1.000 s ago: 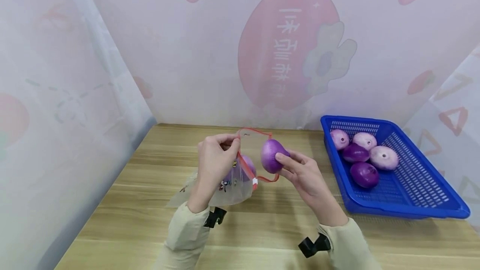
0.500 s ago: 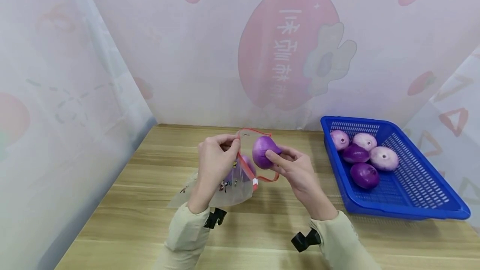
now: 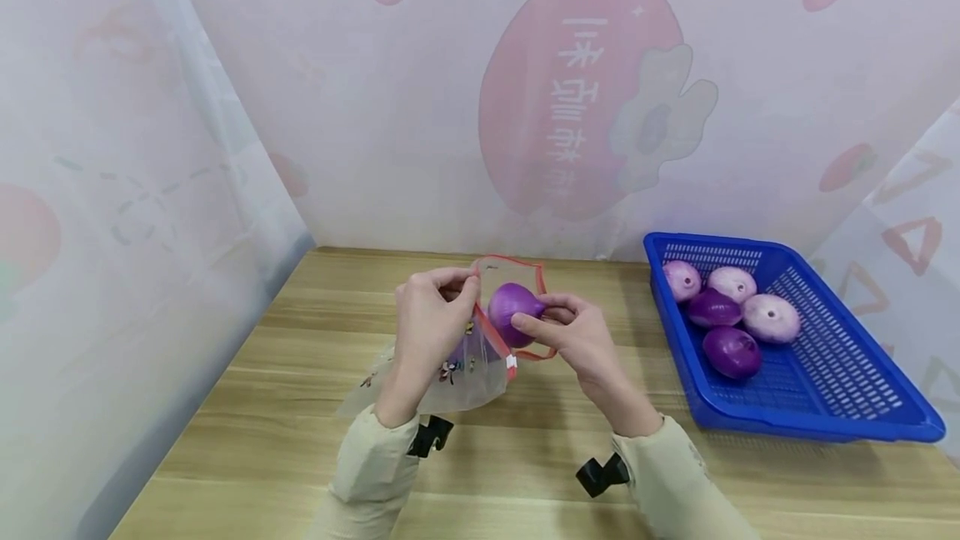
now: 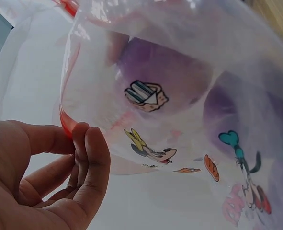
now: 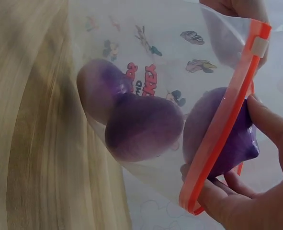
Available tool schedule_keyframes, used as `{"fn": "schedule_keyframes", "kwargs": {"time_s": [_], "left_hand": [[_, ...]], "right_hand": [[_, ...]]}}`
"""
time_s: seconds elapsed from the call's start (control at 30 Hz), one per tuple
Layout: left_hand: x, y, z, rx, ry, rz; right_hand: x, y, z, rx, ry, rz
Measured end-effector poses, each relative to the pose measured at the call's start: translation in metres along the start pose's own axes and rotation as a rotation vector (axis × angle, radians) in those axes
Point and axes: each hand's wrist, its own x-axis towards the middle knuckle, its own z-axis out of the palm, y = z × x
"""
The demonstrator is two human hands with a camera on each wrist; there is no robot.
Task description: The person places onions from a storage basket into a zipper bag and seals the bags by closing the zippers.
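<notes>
My left hand [image 3: 433, 330] pinches the red-edged rim of a clear printed bag [image 3: 468, 386], whose mouth stands open to the right. My right hand [image 3: 581, 340] grips a purple onion [image 3: 514, 312] by its pointed end, partly inside the bag's mouth. In the right wrist view the red zip strip [image 5: 222, 122] crosses in front of that onion [image 5: 239, 143], and two more onions [image 5: 143, 127] lie deeper in the bag. The left wrist view shows the left fingers [image 4: 94, 158] on the rim and purple shapes through the film.
A blue basket [image 3: 806, 425] with several purple and pale onions [image 3: 731, 352] stands at the right of the wooden table [image 3: 262, 432]. Printed curtains [image 3: 390, 123] hang behind the table and at both sides.
My right hand has moved left, carrying the onion from the right of the bag's mouth into the opening. My left hand has stayed at the rim.
</notes>
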Motion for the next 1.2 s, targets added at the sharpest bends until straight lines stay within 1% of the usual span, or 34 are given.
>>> {"fn": "schedule_keyframes", "kwargs": {"time_s": [0.07,0.27,0.37,0.53,0.63,0.7,0.87,1.1,1.2], "left_hand": [[0.000,0.000,0.000,0.001,-0.001,0.000],[0.000,0.001,0.001,0.000,-0.007,-0.013],[0.000,0.002,0.000,0.011,-0.007,-0.014],[0.001,0.002,0.000,0.036,0.003,-0.003],[0.001,0.001,-0.001,0.051,0.016,0.006],[0.001,0.001,-0.001,0.060,0.027,0.012],[0.002,0.000,-0.002,0.066,0.045,0.016],[0.002,-0.002,-0.003,0.022,0.061,0.034],[0.002,-0.001,-0.003,-0.003,0.060,0.049]], "right_hand": [[-0.001,0.000,0.001,-0.001,-0.049,-0.002],[-0.001,0.000,0.002,-0.003,-0.178,-0.045],[0.000,0.000,0.002,-0.020,-0.239,-0.055],[-0.001,-0.001,0.001,-0.001,-0.361,-0.051],[0.000,-0.002,0.001,0.008,-0.409,-0.035],[0.000,-0.002,0.001,0.011,-0.416,-0.021],[0.001,-0.002,-0.002,0.046,-0.403,0.000],[0.002,-0.004,-0.009,0.024,-0.371,-0.037],[0.002,-0.005,-0.010,0.048,-0.367,-0.041]]}}
